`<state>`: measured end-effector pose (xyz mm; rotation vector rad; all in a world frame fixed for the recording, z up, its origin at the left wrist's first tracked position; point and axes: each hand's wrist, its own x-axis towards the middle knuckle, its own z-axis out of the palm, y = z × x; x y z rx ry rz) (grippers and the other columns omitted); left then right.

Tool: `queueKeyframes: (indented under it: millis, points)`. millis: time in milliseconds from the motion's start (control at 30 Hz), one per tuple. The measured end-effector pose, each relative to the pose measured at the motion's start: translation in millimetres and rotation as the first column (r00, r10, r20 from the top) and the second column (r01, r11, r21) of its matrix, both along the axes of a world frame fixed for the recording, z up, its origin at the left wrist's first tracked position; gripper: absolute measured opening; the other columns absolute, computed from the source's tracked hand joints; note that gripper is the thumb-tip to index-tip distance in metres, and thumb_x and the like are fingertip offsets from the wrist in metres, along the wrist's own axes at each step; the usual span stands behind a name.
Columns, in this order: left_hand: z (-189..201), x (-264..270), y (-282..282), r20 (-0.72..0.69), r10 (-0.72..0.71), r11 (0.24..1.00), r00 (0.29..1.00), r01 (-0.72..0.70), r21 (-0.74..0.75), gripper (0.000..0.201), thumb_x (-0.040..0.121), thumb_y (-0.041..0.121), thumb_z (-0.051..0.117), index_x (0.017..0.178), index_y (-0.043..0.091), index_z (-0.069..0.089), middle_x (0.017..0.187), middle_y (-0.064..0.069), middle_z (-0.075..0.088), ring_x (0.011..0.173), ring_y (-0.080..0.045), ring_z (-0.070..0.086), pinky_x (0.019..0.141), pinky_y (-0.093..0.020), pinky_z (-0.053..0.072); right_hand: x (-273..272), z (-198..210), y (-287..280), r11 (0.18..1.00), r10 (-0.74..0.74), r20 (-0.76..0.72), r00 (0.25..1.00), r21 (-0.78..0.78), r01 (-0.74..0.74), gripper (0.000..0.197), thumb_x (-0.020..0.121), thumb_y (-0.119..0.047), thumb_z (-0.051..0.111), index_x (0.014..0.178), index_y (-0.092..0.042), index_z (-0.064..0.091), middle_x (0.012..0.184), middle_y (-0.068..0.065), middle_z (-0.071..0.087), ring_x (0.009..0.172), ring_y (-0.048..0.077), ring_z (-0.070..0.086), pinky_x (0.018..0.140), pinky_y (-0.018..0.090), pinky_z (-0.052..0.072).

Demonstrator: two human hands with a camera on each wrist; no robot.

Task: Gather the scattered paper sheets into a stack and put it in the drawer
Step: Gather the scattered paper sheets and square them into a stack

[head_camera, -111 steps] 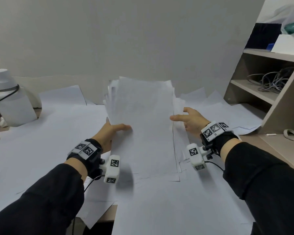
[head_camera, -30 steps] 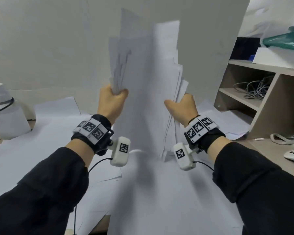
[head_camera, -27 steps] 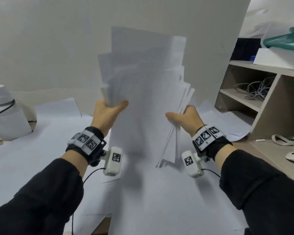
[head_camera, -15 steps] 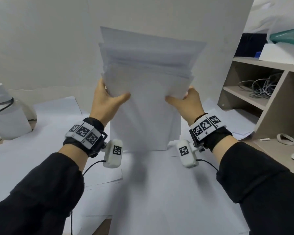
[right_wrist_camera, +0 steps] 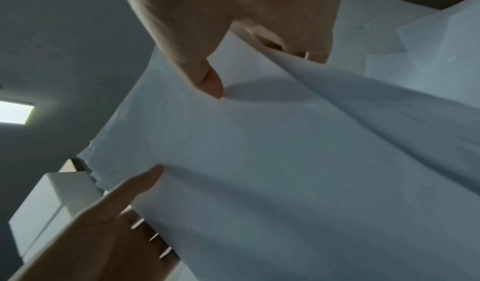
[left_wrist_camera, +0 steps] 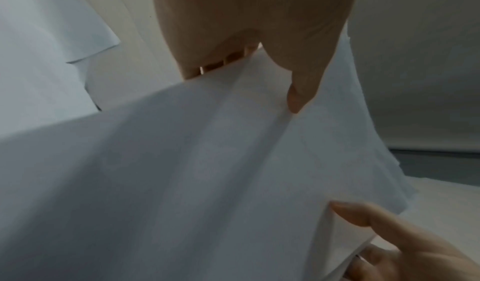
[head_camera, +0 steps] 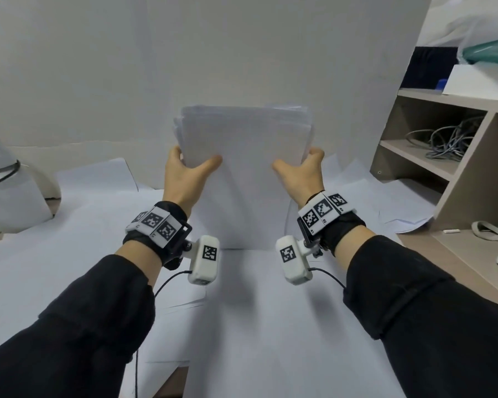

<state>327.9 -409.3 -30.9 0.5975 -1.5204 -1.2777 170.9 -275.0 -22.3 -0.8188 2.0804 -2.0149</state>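
Observation:
A stack of white paper sheets (head_camera: 245, 168) stands upright on its bottom edge on the paper-covered desk (head_camera: 259, 326). My left hand (head_camera: 189, 170) grips its left edge, thumb in front and fingers behind. My right hand (head_camera: 301, 172) grips the right edge the same way. The left wrist view shows the stack (left_wrist_camera: 207, 182) with my left thumb (left_wrist_camera: 298, 92) on its face. In the right wrist view the stack (right_wrist_camera: 285, 152) has my right thumb (right_wrist_camera: 205, 78) on it. No drawer is in view.
More loose white sheets (head_camera: 92, 179) lie spread over the desk. A white lamp base (head_camera: 3, 182) stands at the far left. A beige shelf unit (head_camera: 449, 156) with tangled cables (head_camera: 446, 139) stands at the right. A white sheet (head_camera: 242, 53) covers the wall behind.
The fanned, uneven sheets that were lifted off the desk have been squared into a neater stack. It has come down with its bottom edge on the desk, both hands holding its sides.

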Motion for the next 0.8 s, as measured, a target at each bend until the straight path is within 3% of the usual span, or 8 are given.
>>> queueKeyframes:
  millis: [167,233,300,367,433,533,700,800]
  points:
    - [-22,6,-12,0.075,-0.086,0.996,0.993,0.085,0.02,0.059,0.074,0.028,0.085,0.126,0.015,0.062,0.115,0.001,0.074,0.104,-0.014,0.072,0.097,-0.041,0.057,-9,-25,-1,0.986,0.064,0.049,0.997,0.152,-0.071,0.093,0.056,-0.049,0.071,0.137,-0.017,0.037,0.132,0.006,0.056,0.117,0.025,0.058,0.102,0.044,0.048]
    - [-24,6,-12,0.073,-0.136,0.991,0.988,0.135,0.014,0.054,0.076,0.024,0.082,0.125,0.014,0.065,0.116,0.0,0.075,0.109,-0.018,0.071,0.101,-0.043,0.054,-9,-26,0,0.986,0.062,0.026,0.998,0.153,-0.065,0.075,0.061,-0.041,0.072,0.127,-0.015,0.048,0.121,0.003,0.061,0.107,0.021,0.062,0.096,0.04,0.051]
    - [-24,5,-12,0.06,-0.151,0.988,0.987,0.15,0.022,0.044,0.078,0.022,0.08,0.12,0.013,0.069,0.114,-0.002,0.076,0.109,-0.021,0.071,0.103,-0.046,0.052,-9,-22,-1,0.99,0.061,-0.016,0.998,0.127,-0.058,0.034,0.075,-0.023,0.069,0.105,-0.016,0.054,0.097,-0.004,0.063,0.086,0.014,0.062,0.08,0.031,0.052]
    - [-18,2,-10,0.034,-0.13,0.991,0.991,0.129,0.03,0.028,0.08,0.02,0.077,0.107,0.016,0.074,0.11,-0.005,0.077,0.107,-0.025,0.072,0.103,-0.05,0.052,-9,-16,-3,0.995,0.048,-0.081,0.996,0.096,-0.04,0.021,0.083,-0.011,0.061,0.102,-0.014,0.053,0.091,-0.003,0.06,0.079,0.015,0.058,0.073,0.028,0.049]
    - [-9,-1,-8,-0.004,-0.096,0.995,0.995,0.097,0.037,0.018,0.083,0.017,0.075,0.1,0.017,0.074,0.108,-0.009,0.077,0.105,-0.03,0.071,0.101,-0.053,0.053,-7,-9,-5,0.998,0.038,-0.126,0.991,0.051,-0.031,0.032,0.085,-0.007,0.055,0.116,-0.011,0.051,0.097,-0.002,0.061,0.082,0.017,0.059,0.07,0.023,0.048]
    - [4,-3,-7,-0.047,-0.058,0.995,0.997,0.061,0.075,0.024,0.075,0.022,0.076,0.099,0.017,0.073,0.105,-0.007,0.076,0.101,-0.028,0.072,0.098,-0.051,0.055,-10,-3,-6,1.0,0.027,-0.15,0.988,0.005,-0.027,0.032,0.085,-0.005,0.055,0.115,-0.014,0.046,0.091,-0.01,0.059,0.08,0.011,0.059,0.064,0.013,0.046]
    - [-1,-2,-8,-0.023,-0.086,0.994,0.996,0.088,0.067,0.043,0.078,0.014,0.084,0.118,0.015,0.068,0.109,0.002,0.076,0.102,-0.016,0.072,0.09,-0.033,0.057,-13,-23,-8,0.974,0.067,-0.027,0.997,0.219,-0.059,0.063,0.078,-0.02,0.067,0.132,-0.007,0.038,0.118,0.007,0.059,0.107,0.027,0.059,0.097,0.042,0.05]
    - [-2,-1,-9,-0.019,-0.087,0.996,0.996,0.087,-0.007,0.045,0.076,0.009,0.085,0.118,0.013,0.068,0.109,0.001,0.076,0.101,-0.016,0.073,0.086,-0.029,0.058,-12,-22,-12,0.971,0.085,-0.015,0.996,0.226,-0.08,0.062,0.079,-0.019,0.069,0.131,-0.007,0.038,0.112,0.005,0.059,0.105,0.027,0.06,0.093,0.037,0.05]
